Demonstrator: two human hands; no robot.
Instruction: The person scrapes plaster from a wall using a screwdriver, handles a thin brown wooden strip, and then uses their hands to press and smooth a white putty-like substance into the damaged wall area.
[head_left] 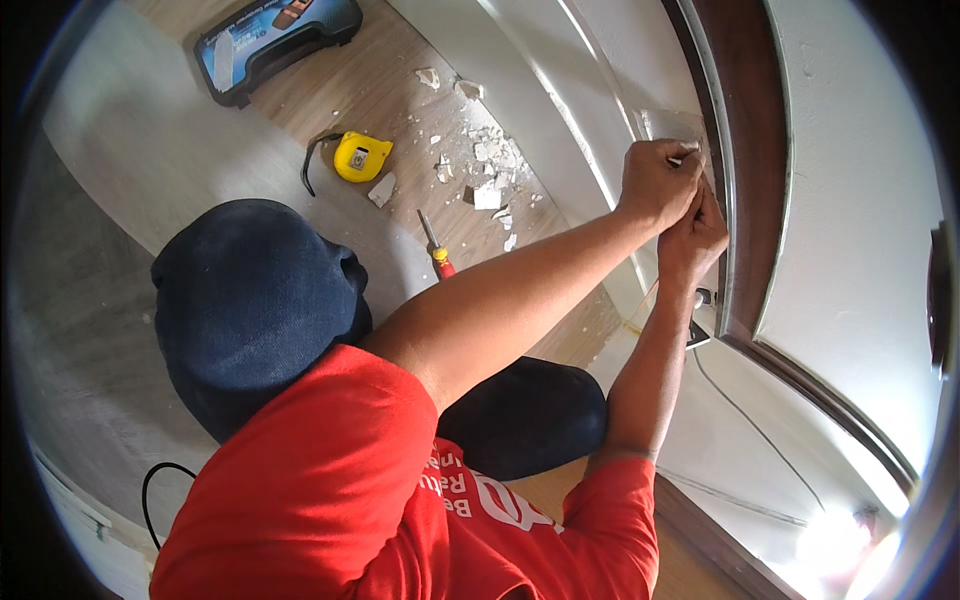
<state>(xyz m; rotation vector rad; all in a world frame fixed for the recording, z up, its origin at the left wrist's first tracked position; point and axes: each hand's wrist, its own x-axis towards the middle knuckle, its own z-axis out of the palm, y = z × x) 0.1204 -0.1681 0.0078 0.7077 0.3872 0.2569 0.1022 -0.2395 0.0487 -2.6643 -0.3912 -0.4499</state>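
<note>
My left hand (660, 182) reaches across to the white wall (640, 60) beside a brown door frame (750, 150). Its fingers are closed in a pinch, and a small pale bit shows at their tips, too small to name. Directly below it, touching it, my right hand (693, 240) is raised with its fingers bent together; whatever lies between them is hidden. Just above both hands, a patch (672, 125) in the wall looks like a shallow opening or a clear cover; I cannot tell which.
On the wooden floor lie broken white plaster pieces (487, 195), a red-and-yellow screwdriver (440, 255), a yellow tape measure (361, 157) and a black tool case (275, 45). A thin cable (750, 420) runs along the wall under my right arm. A bright lamp (835, 540) glows at lower right.
</note>
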